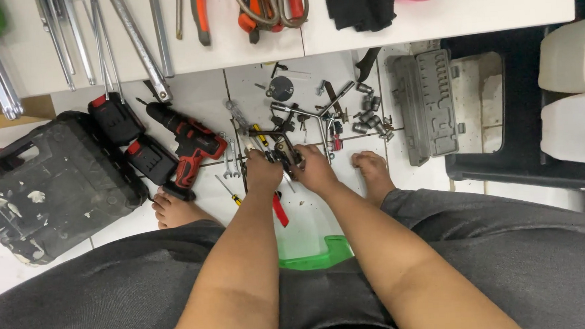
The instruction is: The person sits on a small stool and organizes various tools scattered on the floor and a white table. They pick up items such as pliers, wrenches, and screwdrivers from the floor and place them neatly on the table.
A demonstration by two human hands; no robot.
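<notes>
Both of my hands reach down between my knees to the white tiled floor. My left hand (pixel 263 170) and my right hand (pixel 315 168) close together on a small dark metal part (pixel 285 154) held between them. What kind of part it is stays unclear, since the fingers cover much of it. Just beyond the hands lie a Y-shaped socket wrench (pixel 316 108), loose sockets (pixel 367 114), small spanners (pixel 231 162) and a yellow-handled screwdriver (pixel 230 190). A red-handled tool (pixel 279 210) lies under my left wrist.
A red and black cordless drill (pixel 188 146) with two battery packs (pixel 125 136) lies left, beside a scuffed black case (pixel 43 187). A grey socket case (pixel 427 104) lies right. My bare feet (pixel 175 209) flank the tools. A white table edge (pixel 233 47) holds long wrenches and pliers. A green stool (pixel 317 255) shows below.
</notes>
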